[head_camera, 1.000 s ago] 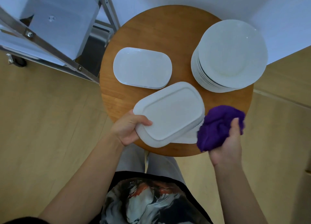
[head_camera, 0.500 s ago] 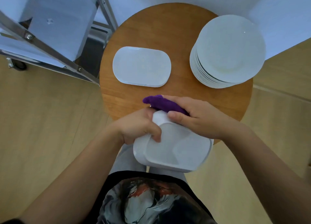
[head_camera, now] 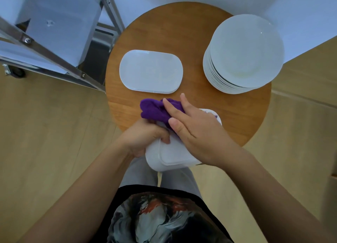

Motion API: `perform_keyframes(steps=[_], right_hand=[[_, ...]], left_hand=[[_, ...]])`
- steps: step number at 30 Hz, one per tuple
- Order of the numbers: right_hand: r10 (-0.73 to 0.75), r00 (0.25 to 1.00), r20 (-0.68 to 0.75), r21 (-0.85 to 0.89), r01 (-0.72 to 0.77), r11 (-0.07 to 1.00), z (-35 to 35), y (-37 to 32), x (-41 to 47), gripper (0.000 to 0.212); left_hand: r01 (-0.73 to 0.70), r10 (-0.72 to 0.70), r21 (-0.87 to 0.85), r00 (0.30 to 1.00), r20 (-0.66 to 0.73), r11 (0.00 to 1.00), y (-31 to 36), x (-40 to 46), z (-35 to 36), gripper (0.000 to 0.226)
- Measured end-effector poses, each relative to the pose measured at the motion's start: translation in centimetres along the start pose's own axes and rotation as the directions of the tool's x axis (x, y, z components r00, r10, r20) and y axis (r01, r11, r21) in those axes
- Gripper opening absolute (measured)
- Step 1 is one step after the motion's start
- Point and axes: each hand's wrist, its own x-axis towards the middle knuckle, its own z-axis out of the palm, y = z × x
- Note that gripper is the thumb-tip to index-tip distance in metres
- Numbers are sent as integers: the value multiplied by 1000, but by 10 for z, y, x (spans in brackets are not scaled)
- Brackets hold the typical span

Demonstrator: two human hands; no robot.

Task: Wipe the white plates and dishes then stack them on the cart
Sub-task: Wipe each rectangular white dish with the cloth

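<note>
Person stands at round wooden table [head_camera: 164, 33]. Left hand [head_camera: 144, 138] grips white rectangular dish [head_camera: 169, 155] by its corner at table's 6 o'clock edge. Right hand [head_camera: 197, 133], fingers straight, presses purple cloth [head_camera: 155, 109] onto dish. Oblong platter [head_camera: 151, 71] at table centre; stack of round plates [head_camera: 244, 53] at 2 o'clock. Metal cart [head_camera: 54, 33] at 10 o'clock.

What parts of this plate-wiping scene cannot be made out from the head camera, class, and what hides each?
- Held dish: most of its face, behind the right hand and purple cloth.
- Left hand fingers: under the dish.
- Plate stack: lower plates, only edges show.
- Cart: cut off by the frame's edge.
</note>
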Motion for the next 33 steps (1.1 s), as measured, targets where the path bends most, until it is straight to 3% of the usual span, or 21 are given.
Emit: perform_keyframes(steps=[3,5,7,9,11,13,17,20,24,26,30,33], right_hand=[[-58,997,44,-246,67,967,-10,19,3,55],[-155,984,-93,-268,125,955,-11,22,4,55],[-160,938,-309,-149,118,982,-1,17,4,51],[-41,872,-487,95,99,991,14,6,7,43],[100,873,-478,321,67,945,26,-5,11,39],[133,873,-470,385,67,920,29,-8,12,39],[47,820,-570,327,174,929,23,4,12,44],[49,817,-574,306,158,939,17,21,11,47],[83,876,-475,338,95,936,6,42,9,51],[109,894,-434,397,82,914,0,52,8,46],[271,881,-389,527,-28,849,-3,60,4,25],[439,842,-312,699,-110,707,-2,65,2,20]], left_hand=[[-30,32,-33,997,69,999,1,-4,-2,41],[-45,53,-81,994,94,996,0,-3,1,44],[-57,67,-106,993,94,993,1,-1,8,43],[-104,107,-50,992,67,993,3,4,15,39],[-145,144,6,989,33,989,5,6,19,35],[-150,149,16,988,35,989,5,4,20,33],[-137,134,86,990,41,987,5,-4,16,27],[-136,130,143,990,47,980,10,-9,13,35],[-163,153,192,986,66,968,15,-13,6,47],[-162,152,186,986,67,969,19,-14,4,42],[-171,164,63,981,103,983,21,-17,0,42],[-143,147,-62,987,67,988,16,-16,0,45]])
